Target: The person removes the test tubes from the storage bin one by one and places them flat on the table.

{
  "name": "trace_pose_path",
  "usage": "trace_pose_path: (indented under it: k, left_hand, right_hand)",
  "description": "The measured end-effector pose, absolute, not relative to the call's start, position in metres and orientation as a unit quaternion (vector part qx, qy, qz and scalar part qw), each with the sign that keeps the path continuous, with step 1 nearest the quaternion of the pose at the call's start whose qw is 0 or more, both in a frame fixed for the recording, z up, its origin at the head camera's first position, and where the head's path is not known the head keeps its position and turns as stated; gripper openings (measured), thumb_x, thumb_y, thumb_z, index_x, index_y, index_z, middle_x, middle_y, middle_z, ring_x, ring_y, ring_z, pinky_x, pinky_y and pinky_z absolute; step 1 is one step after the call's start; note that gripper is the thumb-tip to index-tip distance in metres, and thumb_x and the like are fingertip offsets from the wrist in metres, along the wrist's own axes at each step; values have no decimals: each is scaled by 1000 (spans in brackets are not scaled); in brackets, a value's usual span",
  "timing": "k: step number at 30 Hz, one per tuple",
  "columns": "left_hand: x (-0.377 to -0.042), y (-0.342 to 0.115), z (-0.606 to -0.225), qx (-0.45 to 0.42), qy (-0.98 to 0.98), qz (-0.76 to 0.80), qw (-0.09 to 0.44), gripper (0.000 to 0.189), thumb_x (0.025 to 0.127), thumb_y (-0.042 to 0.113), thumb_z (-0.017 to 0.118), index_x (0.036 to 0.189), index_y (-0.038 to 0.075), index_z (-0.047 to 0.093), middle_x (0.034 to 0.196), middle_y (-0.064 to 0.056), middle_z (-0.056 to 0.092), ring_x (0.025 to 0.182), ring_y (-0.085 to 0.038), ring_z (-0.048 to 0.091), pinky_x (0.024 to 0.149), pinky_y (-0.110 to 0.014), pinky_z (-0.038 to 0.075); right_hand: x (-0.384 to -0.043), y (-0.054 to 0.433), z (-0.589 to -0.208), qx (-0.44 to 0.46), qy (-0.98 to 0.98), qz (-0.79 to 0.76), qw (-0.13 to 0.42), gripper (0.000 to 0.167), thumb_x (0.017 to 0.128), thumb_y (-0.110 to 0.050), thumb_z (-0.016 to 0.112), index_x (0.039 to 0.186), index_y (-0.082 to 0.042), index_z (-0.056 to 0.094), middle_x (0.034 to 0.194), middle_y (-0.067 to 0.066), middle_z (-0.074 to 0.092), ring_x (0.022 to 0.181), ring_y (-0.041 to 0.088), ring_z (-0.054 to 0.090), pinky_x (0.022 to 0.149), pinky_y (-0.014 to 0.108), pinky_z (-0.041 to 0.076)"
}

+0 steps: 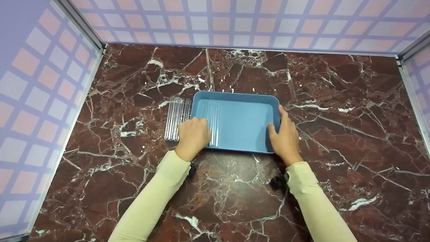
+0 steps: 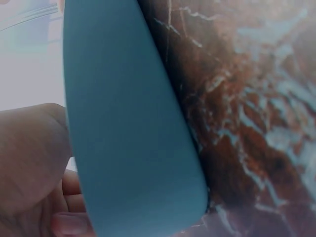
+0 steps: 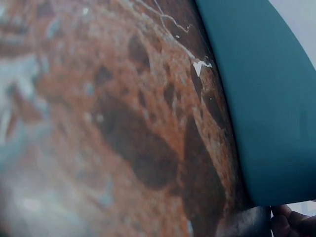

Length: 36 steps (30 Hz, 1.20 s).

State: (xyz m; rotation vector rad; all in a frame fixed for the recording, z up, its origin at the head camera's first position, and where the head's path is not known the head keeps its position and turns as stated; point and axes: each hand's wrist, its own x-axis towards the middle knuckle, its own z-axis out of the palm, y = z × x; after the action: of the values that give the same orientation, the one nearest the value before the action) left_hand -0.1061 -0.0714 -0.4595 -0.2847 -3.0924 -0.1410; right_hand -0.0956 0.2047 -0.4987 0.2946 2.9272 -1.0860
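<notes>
A blue rectangular tray (image 1: 243, 127) with raised walls sits on the marbled tabletop. My left hand (image 1: 195, 136) lies over its left side near the front corner, fingers curled at the wall; in the left wrist view the hand (image 2: 29, 163) meets the tray's rim, and part of the fingers is hidden. At the right wall, my right hand (image 1: 285, 139) grips the tray, thumb inside and fingers along the outside. Several clear tubes (image 1: 215, 134) lie side by side inside the tray at its left. More clear tubes (image 1: 173, 121) lie on the table just left of it.
The red-brown marbled table (image 1: 346, 141) stretches around the tray. A checked panel (image 1: 235, 23) stands along the back edge, with another checked panel (image 1: 47, 84) on the left. Small dark devices, one a wrist camera (image 1: 278, 182), sit at both wrists.
</notes>
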Motion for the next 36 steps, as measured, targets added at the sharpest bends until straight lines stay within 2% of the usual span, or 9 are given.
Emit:
trace_pose_path:
  k: [7,10,12,19,21,29,36]
  left_hand:
    - [-101,-74,-454,-101,-991,-68,60,43,76,5,59,54,20,26,52,1,31,48,-18,28,40,-34,21]
    - [-100,-76,-450,-106,-989,-78,68,46,77,6,61,55,21,23,53,3,25,49,-17,24,40,-32,19]
    - [-99,-77,-447,-104,-989,-79,66,47,79,8,63,55,20,25,53,3,26,49,-17,25,40,-32,19]
    - [-94,-86,-441,-100,-988,-77,91,44,83,17,71,55,14,37,52,-7,49,46,-21,35,40,-38,31]
    - [-93,-90,-438,-99,-988,-76,91,45,84,19,71,56,14,37,52,-7,49,47,-21,35,40,-38,33]
    - [-93,-115,-427,-60,-994,-69,63,51,89,27,72,56,16,35,51,0,38,47,-19,35,43,-33,26]
    - [-97,-138,-422,-36,-995,-72,60,41,91,27,70,60,11,47,55,-5,48,48,-23,42,44,-36,29]
  right_hand:
    - [-95,205,-498,91,932,-351,3,67,103,-28,52,163,-22,22,155,22,44,141,45,41,111,64,31]
    - [-95,206,-499,90,932,-351,4,67,103,-28,52,163,-22,22,155,22,44,141,45,41,112,64,31]
    - [-95,206,-499,89,932,-351,3,68,103,-28,52,163,-22,22,155,23,45,140,45,42,111,63,31]
    - [-95,206,-500,90,932,-352,5,68,102,-28,53,163,-22,22,154,23,45,139,46,43,112,63,32]
    - [-95,206,-500,91,932,-351,4,68,102,-28,54,162,-22,23,155,22,45,139,45,43,112,62,32]
    - [-95,204,-499,95,930,-354,12,68,102,-28,53,162,-24,23,155,22,45,139,46,43,111,63,32]
    - [-96,205,-500,92,931,-354,3,67,102,-28,53,162,-23,24,153,23,46,138,46,44,110,64,33]
